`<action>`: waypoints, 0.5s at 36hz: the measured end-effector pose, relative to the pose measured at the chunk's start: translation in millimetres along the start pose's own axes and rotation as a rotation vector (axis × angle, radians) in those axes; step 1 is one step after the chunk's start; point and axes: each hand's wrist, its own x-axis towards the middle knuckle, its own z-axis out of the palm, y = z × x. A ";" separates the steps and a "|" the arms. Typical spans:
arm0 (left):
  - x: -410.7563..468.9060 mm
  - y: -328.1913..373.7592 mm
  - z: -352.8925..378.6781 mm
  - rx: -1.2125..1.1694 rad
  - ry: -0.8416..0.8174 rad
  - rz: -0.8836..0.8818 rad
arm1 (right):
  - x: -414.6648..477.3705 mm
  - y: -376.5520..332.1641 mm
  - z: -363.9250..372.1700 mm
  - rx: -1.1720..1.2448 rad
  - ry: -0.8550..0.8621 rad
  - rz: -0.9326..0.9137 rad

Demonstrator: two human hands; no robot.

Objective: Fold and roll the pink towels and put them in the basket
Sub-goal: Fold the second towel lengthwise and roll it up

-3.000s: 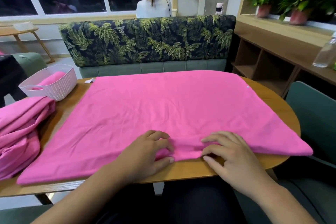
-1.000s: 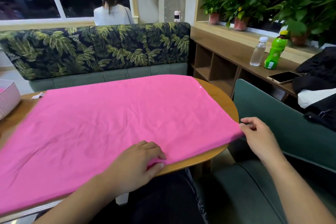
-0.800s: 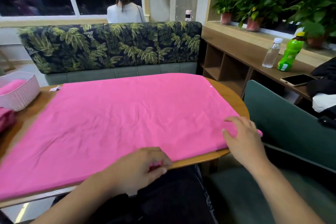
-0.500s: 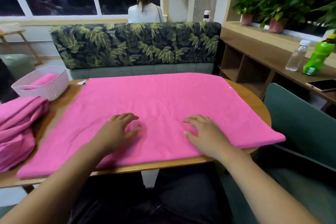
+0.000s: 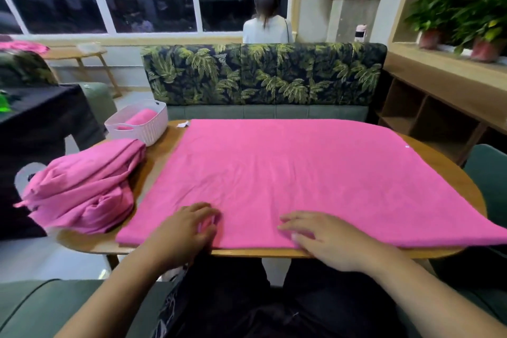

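The left hand (image 5: 189,230) and right hand (image 5: 326,241) are resting open on the near edge of the pink towel (image 5: 288,173), which is looking soft, light and floppy, probably best grabbed by its near corners.

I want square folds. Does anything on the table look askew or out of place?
The spread towel lies askew: its near right corner overhangs the table edge, while bare wood shows on the left. The heap of unfolded towels also seems to slump over the table's left edge.
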 end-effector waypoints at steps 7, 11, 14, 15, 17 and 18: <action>54.6 -47.6 -21.8 0.114 0.011 -0.148 | 115.7 40.4 -38.0 0.051 0.302 0.111; 32.4 -68.9 -13.3 0.178 -0.109 -0.176 | 161.5 64.3 -29.9 -0.113 0.166 0.288; 8.5 -79.0 -13.6 0.212 -0.096 -0.190 | 162.9 41.0 -9.9 -0.247 0.020 0.218; 5.3 -83.1 -16.1 0.225 -0.080 -0.194 | 157.7 27.6 -2.9 -0.281 -0.012 0.153; 4.8 -80.9 -21.4 0.230 -0.002 -0.174 | 141.5 2.4 13.2 -0.314 -0.050 -0.012; 9.5 -76.6 -22.4 0.211 0.095 -0.127 | 130.9 -9.8 20.6 -0.323 -0.063 -0.096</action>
